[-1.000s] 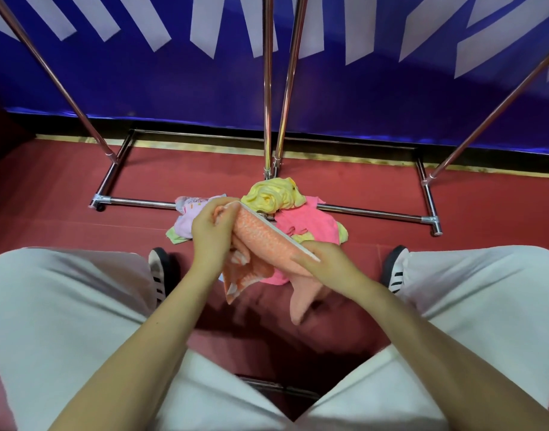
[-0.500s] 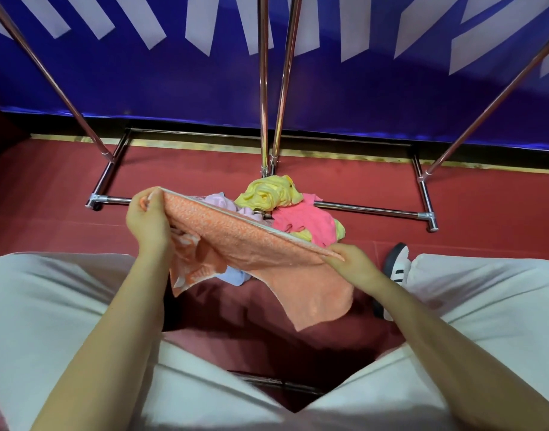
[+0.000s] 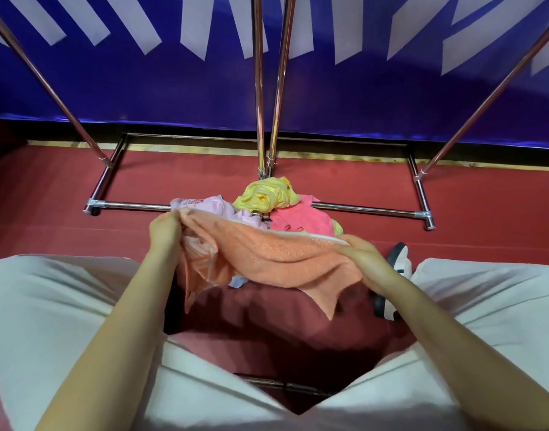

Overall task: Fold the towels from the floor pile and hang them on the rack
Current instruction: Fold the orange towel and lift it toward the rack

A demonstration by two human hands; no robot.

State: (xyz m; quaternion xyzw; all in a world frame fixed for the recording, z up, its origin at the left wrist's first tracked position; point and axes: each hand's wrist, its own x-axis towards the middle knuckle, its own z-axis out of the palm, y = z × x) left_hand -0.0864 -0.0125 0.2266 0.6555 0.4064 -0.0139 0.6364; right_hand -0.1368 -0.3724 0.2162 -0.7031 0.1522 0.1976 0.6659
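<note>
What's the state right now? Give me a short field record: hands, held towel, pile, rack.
left hand: grips one end of the orange towel
right hand: grips its other end
orange towel: spread between the hands, sagging, not folded, lower edge hanging
pile: yellow towel, pink towel and pale pink towel crumpled on the red floor
rack: bars bare in view

Setting: indoor staged space, more like a hall or recording area than a home. Evidence: large blue banner (image 3: 329, 98) with white slanted lettering covers the back wall down to a dark skirting; red matting floor (image 3: 484, 200) with a yellowish strip along its far edge; chrome tube rack (image 3: 260, 88) stands free on the matting, base bars flat on the floor. No household furniture in view.
</note>
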